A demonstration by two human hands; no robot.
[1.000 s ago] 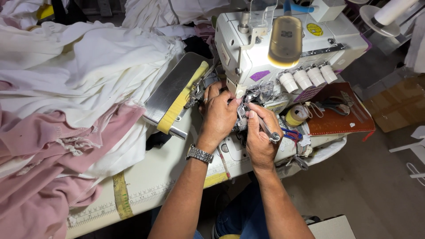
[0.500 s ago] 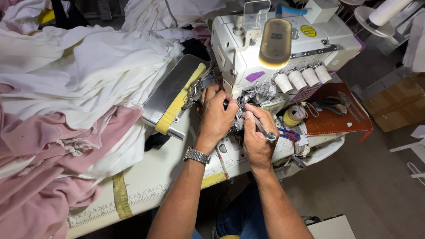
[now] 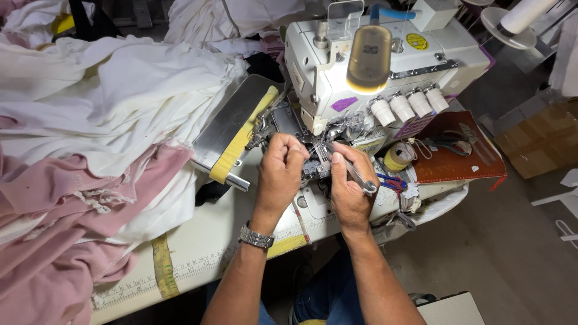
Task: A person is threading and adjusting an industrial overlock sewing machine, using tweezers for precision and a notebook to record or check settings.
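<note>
A white overlock sewing machine (image 3: pixel 385 66) stands on the table, its front mechanism exposed below several white tension knobs (image 3: pixel 409 105). My left hand (image 3: pixel 282 171), with a metal wristwatch (image 3: pixel 256 238) on the wrist, has its fingers pinched together on thin white threads (image 3: pixel 320 153) right at the machine's looper area. My right hand (image 3: pixel 350 186) grips slim metal tweezers (image 3: pixel 355 174), whose tips point up toward the same threads. Both hands nearly touch in front of the mechanism, which they partly hide.
White fabric (image 3: pixel 108 108) and pink fabric (image 3: pixel 54 241) are piled at the left. A metal plate with a yellow strip (image 3: pixel 238 135) leans beside the machine. A brown mat (image 3: pixel 451 153) holds scissors (image 3: pixel 442 143) and a tape roll (image 3: pixel 397 157). Cardboard box (image 3: pixel 542 138) at right.
My hands stay at the looper area; the left fingers have closed on the threads and the right hand has shifted the tweezers slightly. The view has moved a little.
</note>
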